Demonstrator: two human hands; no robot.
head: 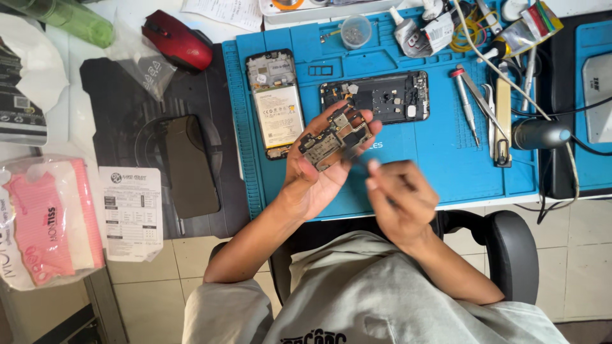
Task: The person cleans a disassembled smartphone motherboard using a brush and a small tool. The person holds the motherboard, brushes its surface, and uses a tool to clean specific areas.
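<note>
We hold a small dark phone circuit board with metal shields (336, 137) in our left hand (319, 167), its fingers curled up around the board so it lies across the fingertips, lifted clear of the blue silicone work mat (440, 150). Our right hand (398, 197) sits just beside and below the board, pinched tight on a thin dark tool (358, 159) whose tip touches or nearly touches the board's near edge; motion blur keeps us from telling which.

Judging by what lies beyond the grip, the strip-down looks well advanced: the opened black phone frame (376, 97) has its board bay bare, and the second opened phone with a white battery (275, 105) rests to the far left of the board. The silver precision screwdriver (465, 105) lies unused to the right, so we judge reassembly not yet begun.
</note>
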